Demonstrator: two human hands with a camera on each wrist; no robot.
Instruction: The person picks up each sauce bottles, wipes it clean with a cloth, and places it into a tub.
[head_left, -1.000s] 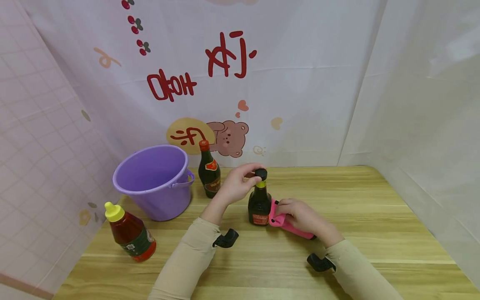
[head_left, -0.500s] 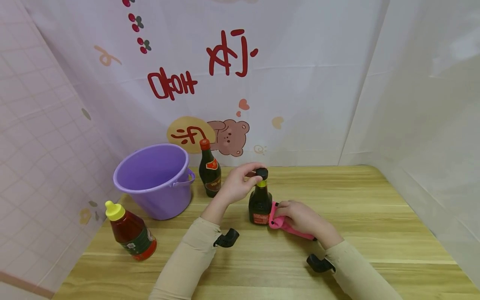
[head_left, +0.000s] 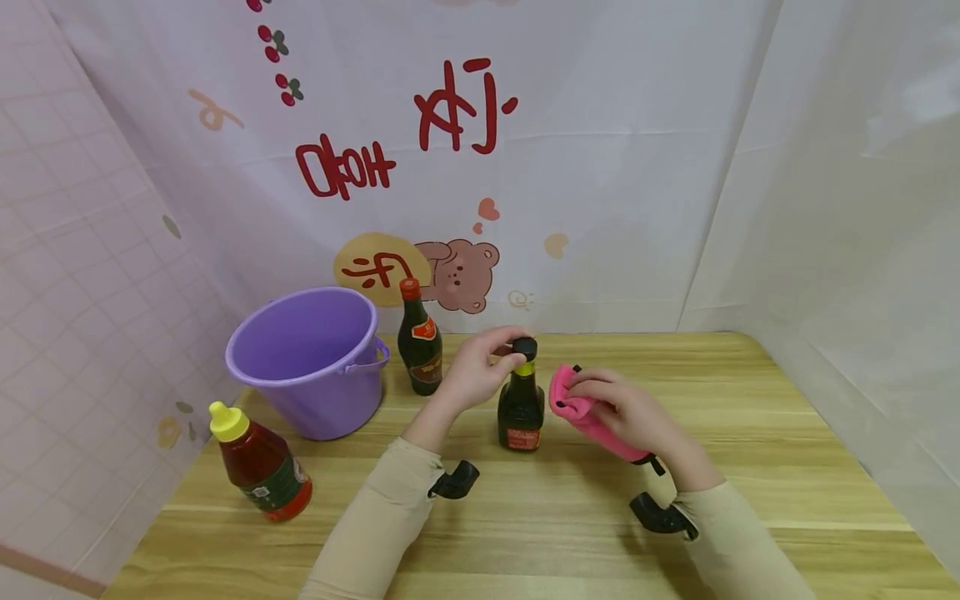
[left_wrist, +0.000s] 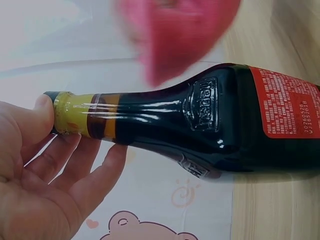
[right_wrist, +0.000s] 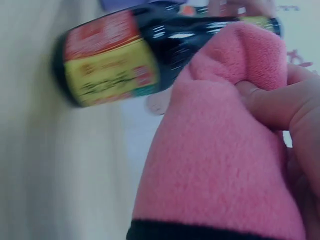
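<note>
Left fingers [left_wrist: 102,174] pinch the bottle [head_left: 521,407] at its cap [head_left: 527,347]; half-hidden right fingers [head_left: 600,389] pinch pink cloth [right_wrist: 210,150].

The table [head_left: 525,542] is looked down on from above in the head view, which is faced forward to the backdrop [head_left: 615,208], well back from the work. In the left wrist view, the bottle [head_left: 520,408] is shown close, past the left hand [head_left: 476,367], turned sideways. In the right wrist view, also turned, the cloth [head_left: 609,442] is seen nearest, the bottle beyond. Bottle and cloth are shared by all three.
</note>
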